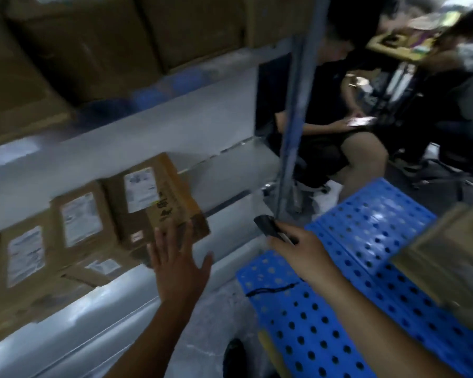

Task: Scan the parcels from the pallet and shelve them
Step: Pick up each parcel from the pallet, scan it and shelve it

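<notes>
Several brown cardboard parcels with white labels stand in a row on the grey metal shelf [137,304] at the left. The rightmost parcel [159,203] is tilted. My left hand [179,264] is spread flat, fingers apart, its fingertips at that parcel's lower right corner. My right hand [302,253] grips a black handheld scanner [268,227] whose cord hangs down over the blue perforated plastic pallet [347,290]. One more cardboard parcel [448,255] rests on the pallet at the right edge. The view is blurred.
Large cardboard boxes [93,50] fill the shelf above. A blue-grey shelf upright [292,126] rises beside the pallet. Behind it a person in dark clothes [336,110] sits on a chair holding papers; another person is at the far right near a cluttered desk.
</notes>
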### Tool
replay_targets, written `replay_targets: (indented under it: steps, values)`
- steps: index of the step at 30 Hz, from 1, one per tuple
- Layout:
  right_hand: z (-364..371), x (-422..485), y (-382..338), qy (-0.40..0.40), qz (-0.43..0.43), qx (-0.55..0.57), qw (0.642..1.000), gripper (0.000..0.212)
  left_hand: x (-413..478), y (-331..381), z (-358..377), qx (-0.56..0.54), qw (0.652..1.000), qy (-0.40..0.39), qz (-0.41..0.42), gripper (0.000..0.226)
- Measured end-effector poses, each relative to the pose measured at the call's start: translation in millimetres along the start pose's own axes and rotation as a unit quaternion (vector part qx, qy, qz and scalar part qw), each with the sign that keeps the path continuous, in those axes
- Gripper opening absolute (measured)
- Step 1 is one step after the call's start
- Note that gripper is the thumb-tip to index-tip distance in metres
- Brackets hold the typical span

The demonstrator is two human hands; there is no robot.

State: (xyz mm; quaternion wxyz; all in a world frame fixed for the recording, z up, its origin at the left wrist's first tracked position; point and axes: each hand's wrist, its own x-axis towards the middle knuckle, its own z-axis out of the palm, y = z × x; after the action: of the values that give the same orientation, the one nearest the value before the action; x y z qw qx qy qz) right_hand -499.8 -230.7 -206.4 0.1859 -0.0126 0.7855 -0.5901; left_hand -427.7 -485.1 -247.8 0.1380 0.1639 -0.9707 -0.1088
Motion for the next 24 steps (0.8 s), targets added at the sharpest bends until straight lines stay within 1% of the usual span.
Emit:
replay_targets:
  steps: [2,4,5,7,10,12,14,17,20,21,24]
  values:
    - [-28.0,-26.9,13.6,0.050,0.018,0.002,0.999,0.049,1.2,17.8,4.6,-0.048,0.998,0.034,0.018,0.079]
    - [-54.6,-55.5,27.0,0.105,0.039,0.013,0.994,0.055,2.9,45.0,16.5,-0.080,0.993,0.033,0.078,0.076]
    - [-68.5,-70.0,33.2,0.134,0.053,0.018,0.989,0.058,2.0,63.3,23.8,-0.102,0.988,0.016,0.114,0.077]
    - [-96.0,-100.1,44.3,0.192,0.086,0.018,0.978,0.062,-0.1,105.9,39.6,-0.166,0.969,-0.056,0.176,0.080]
    - [-131.0,-146.1,57.5,0.266,0.106,0.023,0.958,0.064,2.4,173.6,64.0,-0.246,0.920,-0.176,0.248,0.085]
    - [-149.0,-175.5,64.8,0.318,0.120,0.021,0.940,0.064,1.5,221.1,78.3,-0.309,0.871,-0.234,0.304,0.078]
    - [-161.3,-199.6,71.4,0.362,0.148,0.010,0.920,0.062,-2.5,267.4,86.3,-0.346,0.828,-0.272,0.348,0.082]
    - [-169.0,-224.0,77.4,0.421,0.187,0.014,0.888,0.061,-5.5,331.7,87.4,-0.347,0.790,-0.330,0.383,0.099]
    - [-169.6,-231.3,82.6,0.463,0.203,0.029,0.862,0.060,5.3,383.3,92.3,-0.336,0.755,-0.351,0.441,0.099]
    - [-168.8,-231.3,83.1,0.472,0.207,0.041,0.856,0.060,9.7,396.3,95.7,-0.330,0.751,-0.356,0.447,0.101]
    - [-164.6,-229.9,82.3,0.493,0.221,0.047,0.840,0.059,13.6,416.7,104.8,-0.290,0.758,-0.373,0.450,0.105]
